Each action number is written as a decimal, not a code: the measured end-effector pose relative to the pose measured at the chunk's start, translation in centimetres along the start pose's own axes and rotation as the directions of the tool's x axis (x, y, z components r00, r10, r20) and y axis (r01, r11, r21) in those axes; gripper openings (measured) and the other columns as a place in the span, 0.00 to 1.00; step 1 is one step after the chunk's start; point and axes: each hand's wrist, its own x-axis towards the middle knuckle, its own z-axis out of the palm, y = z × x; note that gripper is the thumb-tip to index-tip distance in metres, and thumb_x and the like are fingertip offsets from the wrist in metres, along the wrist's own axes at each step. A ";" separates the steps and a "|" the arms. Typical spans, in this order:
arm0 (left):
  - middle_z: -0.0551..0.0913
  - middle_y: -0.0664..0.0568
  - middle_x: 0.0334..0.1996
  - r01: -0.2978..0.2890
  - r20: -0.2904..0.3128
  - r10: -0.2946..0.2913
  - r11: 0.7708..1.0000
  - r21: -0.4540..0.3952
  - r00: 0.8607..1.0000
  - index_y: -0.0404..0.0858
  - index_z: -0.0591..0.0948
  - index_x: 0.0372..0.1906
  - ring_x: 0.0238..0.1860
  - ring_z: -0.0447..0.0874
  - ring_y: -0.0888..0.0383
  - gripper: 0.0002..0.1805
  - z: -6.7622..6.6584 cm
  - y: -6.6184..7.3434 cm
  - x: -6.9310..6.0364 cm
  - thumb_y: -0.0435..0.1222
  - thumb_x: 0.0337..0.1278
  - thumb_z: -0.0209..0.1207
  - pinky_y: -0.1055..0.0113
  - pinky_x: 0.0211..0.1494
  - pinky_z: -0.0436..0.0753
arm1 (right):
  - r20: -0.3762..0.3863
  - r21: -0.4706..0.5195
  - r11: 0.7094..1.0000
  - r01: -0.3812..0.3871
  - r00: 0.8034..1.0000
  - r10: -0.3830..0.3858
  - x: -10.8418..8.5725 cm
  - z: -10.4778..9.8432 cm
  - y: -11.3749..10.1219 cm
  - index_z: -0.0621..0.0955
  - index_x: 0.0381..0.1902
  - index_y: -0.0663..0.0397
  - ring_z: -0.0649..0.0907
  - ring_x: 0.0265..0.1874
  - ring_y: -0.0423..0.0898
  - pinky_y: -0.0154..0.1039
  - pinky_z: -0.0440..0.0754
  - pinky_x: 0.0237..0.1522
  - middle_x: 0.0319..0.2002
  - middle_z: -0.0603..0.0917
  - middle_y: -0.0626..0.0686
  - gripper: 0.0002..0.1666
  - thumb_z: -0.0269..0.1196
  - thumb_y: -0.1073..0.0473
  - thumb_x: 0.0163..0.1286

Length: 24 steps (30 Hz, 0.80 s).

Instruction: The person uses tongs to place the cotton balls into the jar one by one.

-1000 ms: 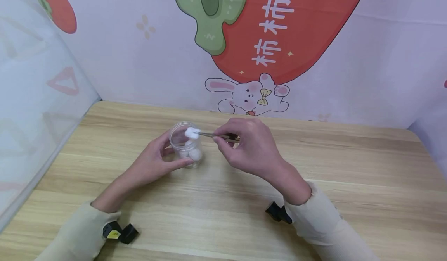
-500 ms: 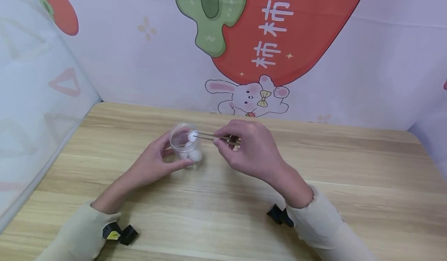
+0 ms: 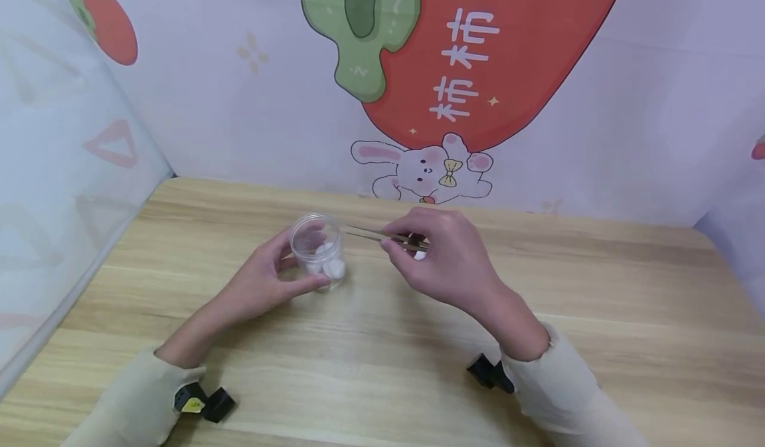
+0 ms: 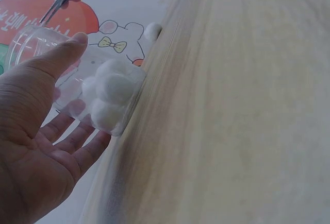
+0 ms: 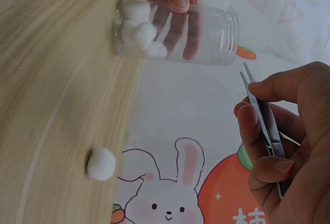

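Note:
My left hand (image 3: pixel 263 274) holds a clear plastic jar (image 5: pixel 206 36) upright on the table, thumb on one side and fingers round the other. Several white cotton balls (image 4: pixel 114 87) lie in the bottom of the jar. To the right of its rim, my right hand (image 3: pixel 445 254) pinches metal tweezers (image 5: pixel 268 123). The tweezer tips stand slightly apart, with nothing between them, just outside the jar's mouth. One loose cotton ball (image 5: pixel 101 164) rests on the table in the right wrist view; the right hand mostly hides it in the head view.
The wooden table (image 3: pixel 335 380) ends at a white cloth backdrop (image 3: pixel 239 115) printed with a persimmon and a rabbit. Another cloth stands on the left. A black camera (image 3: pixel 206 402) sits on the left sleeve, and another (image 3: pixel 490 372) on the right sleeve.
A cotton ball at the tweezer tips went down into the jar and left the tweezers. The right hand then drew back to the right. The left hand and jar stayed nearly still.

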 end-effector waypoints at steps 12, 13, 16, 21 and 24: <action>0.80 0.50 0.70 -0.003 -0.003 0.003 1.000 0.013 1.000 0.60 0.71 0.75 0.70 0.81 0.50 0.45 0.0 -0.2 0.0 0.42 0.54 0.80 0.58 0.73 0.82 | 0.003 -0.068 0.994 -0.086 0.996 0.086 -2.2 -0.6 3.4 0.93 0.41 0.47 0.84 0.31 0.37 0.36 0.86 0.36 0.34 0.91 0.44 0.06 0.73 0.60 0.67; 0.80 0.50 0.70 -0.005 -0.004 0.005 1.000 0.011 1.000 0.60 0.71 0.75 0.70 0.81 0.51 0.45 0.0 -0.1 0.1 0.42 0.54 0.80 0.58 0.73 0.82 | 0.002 -0.072 0.993 -0.090 0.996 0.090 -2.4 -0.6 3.6 0.93 0.41 0.47 0.84 0.30 0.37 0.36 0.86 0.35 0.34 0.91 0.44 0.06 0.74 0.60 0.67; 0.80 0.50 0.70 -0.011 -0.005 0.011 1.000 0.006 1.000 0.60 0.71 0.75 0.70 0.81 0.51 0.44 -0.1 -0.1 0.1 0.41 0.54 0.79 0.58 0.74 0.82 | 0.000 -0.090 0.990 -0.105 0.994 0.106 -2.8 -0.8 4.3 0.93 0.40 0.47 0.84 0.30 0.37 0.35 0.85 0.34 0.33 0.91 0.44 0.05 0.74 0.60 0.67; 0.80 0.49 0.70 -0.011 -0.008 0.011 1.000 0.017 1.000 0.58 0.72 0.75 0.71 0.80 0.49 0.44 0.1 -0.3 0.1 0.41 0.55 0.79 0.54 0.74 0.82 | 0.007 -0.116 0.985 -0.129 0.991 0.130 -3.5 -0.8 5.2 0.93 0.40 0.48 0.84 0.30 0.37 0.34 0.85 0.34 0.34 0.91 0.44 0.06 0.74 0.61 0.66; 0.81 0.49 0.70 -0.006 -0.012 0.007 1.000 0.021 1.000 0.57 0.71 0.75 0.71 0.81 0.50 0.44 0.1 -0.3 0.1 0.41 0.55 0.79 0.55 0.74 0.82 | 0.012 -0.118 0.985 -0.128 0.991 0.130 -3.8 -0.9 5.5 0.93 0.41 0.49 0.84 0.30 0.38 0.34 0.85 0.33 0.34 0.92 0.45 0.06 0.74 0.62 0.66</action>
